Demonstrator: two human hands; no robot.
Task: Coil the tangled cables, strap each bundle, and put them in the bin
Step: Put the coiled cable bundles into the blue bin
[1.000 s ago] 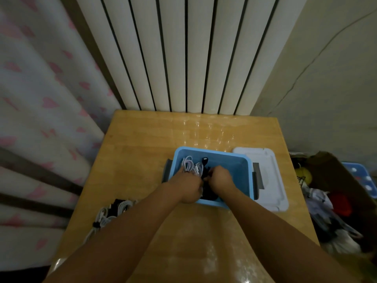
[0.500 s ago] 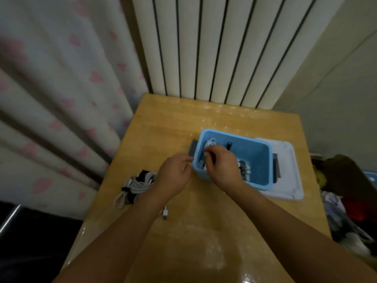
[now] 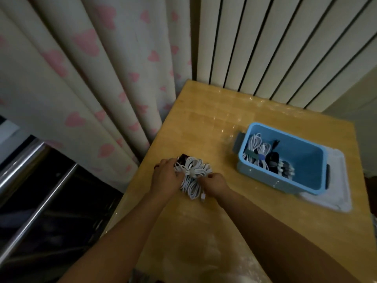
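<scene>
Both hands are on a bundle of white cables [image 3: 192, 176] lying on the wooden table [image 3: 204, 119], close to the table's left edge. The left hand [image 3: 166, 177] grips the bundle's left side, fingers curled over the loops. The right hand [image 3: 213, 183] pinches the bundle's right side near a pale strap around its middle. A white plug [image 3: 203, 198] hangs from the bundle's near end. A small black item [image 3: 183, 158] sits against the bundle's far left side; what it is cannot be told.

The blue bin [image 3: 265, 176] stands to the right, well apart from the hands, with bare tabletop between. Inside, against the bin's left wall, lie coiled white cables [image 3: 257, 147] with straps, and black cables [image 3: 273, 160] beside them. More bundled cables [image 3: 285, 168] rest against the bin's near wall. The rest of the bin floor shows blue. A white lid [image 3: 330, 201] lies under the bin's right end, near the table's right edge.

The far part of the tabletop up to the radiator [image 3: 265, 48] is bare wood. A curtain with pink hearts [image 3: 81, 68] hangs just beside the table's left edge. Below it run metal rails [image 3: 30, 164].
</scene>
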